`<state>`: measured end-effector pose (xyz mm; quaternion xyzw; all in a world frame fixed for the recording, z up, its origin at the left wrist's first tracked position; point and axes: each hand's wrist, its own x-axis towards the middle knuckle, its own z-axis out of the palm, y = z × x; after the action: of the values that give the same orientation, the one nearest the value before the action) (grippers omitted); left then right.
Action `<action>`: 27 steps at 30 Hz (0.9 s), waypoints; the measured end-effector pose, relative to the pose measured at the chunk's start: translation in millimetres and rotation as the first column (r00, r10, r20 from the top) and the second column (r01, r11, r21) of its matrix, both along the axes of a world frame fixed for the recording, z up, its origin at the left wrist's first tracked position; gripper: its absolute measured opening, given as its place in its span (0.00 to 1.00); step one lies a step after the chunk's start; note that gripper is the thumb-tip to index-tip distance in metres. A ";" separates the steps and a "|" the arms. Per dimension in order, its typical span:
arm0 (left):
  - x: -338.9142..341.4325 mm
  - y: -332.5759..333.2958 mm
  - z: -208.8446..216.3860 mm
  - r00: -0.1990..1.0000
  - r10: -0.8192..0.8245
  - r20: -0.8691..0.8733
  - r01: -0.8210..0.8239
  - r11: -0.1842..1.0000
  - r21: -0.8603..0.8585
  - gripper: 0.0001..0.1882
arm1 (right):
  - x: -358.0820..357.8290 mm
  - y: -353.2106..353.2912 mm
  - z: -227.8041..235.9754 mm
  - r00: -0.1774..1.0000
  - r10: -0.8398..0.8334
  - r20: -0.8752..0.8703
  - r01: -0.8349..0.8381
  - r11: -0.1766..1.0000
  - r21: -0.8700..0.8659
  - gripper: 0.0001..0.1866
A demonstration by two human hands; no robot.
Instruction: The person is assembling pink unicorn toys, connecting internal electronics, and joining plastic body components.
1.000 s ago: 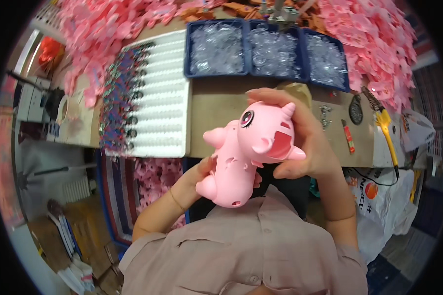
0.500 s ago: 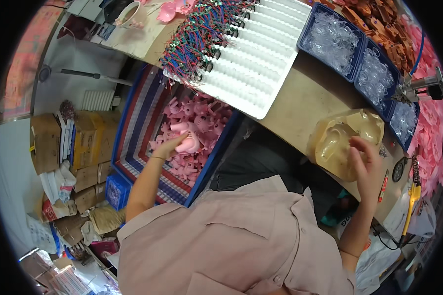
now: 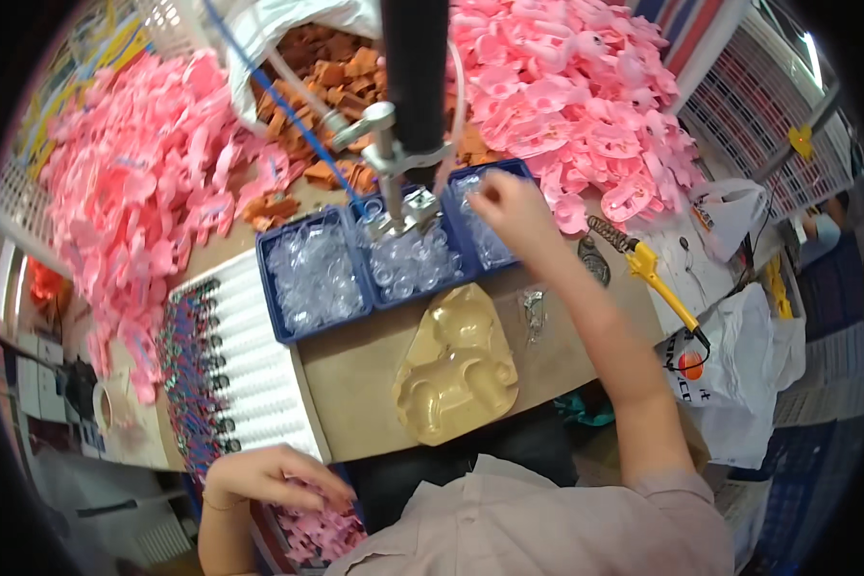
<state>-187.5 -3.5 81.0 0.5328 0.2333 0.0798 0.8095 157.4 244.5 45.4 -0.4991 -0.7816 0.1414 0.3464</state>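
Note:
My left hand [image 3: 283,475] is over the crate of pink plastic toy pieces [image 3: 322,528] at the lower left, its fingers stretched out and nothing seen in them. My right hand [image 3: 514,211] reaches over the right-hand blue tray [image 3: 497,264], which holds small clear plastic parts. Its fingers are curled together, and what they hold, if anything, cannot be made out. Between my arms, on the table, lies a yellowish, see-through moulded holder [image 3: 461,374] with animal-shaped hollows. Two more blue trays of clear parts [image 3: 317,274] stand left of the right hand.
A metal press head [image 3: 398,182] on a black column stands over the middle tray. Pink shells [image 3: 566,106] and orange parts [image 3: 331,82] are heaped behind. A white ridged tray [image 3: 259,374] holds wired boards at left. A yellow-handled soldering iron [image 3: 658,283] rests at right.
My view has swung right toward the table. The left hand has let go of a pink toy piece over the crate. My right hand has moved from the holder to the right-hand tray.

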 end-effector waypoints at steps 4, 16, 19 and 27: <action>30.7 33.5 37.2 0.611 0.671 -0.420 -0.490 0.737 0.466 0.13 | -1.3 146.3 24.5 0.926 -0.317 0.206 0.221 0.896 0.384 0.10; 103.8 338.8 -23.6 0.737 0.654 0.170 0.127 -0.381 0.916 0.23 | 11.0 192.9 3.6 0.829 -0.277 0.486 0.087 0.922 0.377 0.08; 125.3 363.9 -45.0 0.781 0.623 -0.034 0.383 -0.436 0.814 0.24 | -16.2 182.0 14.6 0.987 -0.154 0.054 0.126 0.930 0.345 0.11; 89.8 349.4 -35.1 0.547 0.804 -0.233 0.252 0.107 0.962 0.29 | -0.9 83.2 48.1 0.719 -0.014 -0.695 0.360 0.863 0.355 0.09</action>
<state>-97.7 345.9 45.8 0.8178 0.5525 0.1541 0.0462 156.5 327.6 93.5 -0.3942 -0.5571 0.0824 0.7262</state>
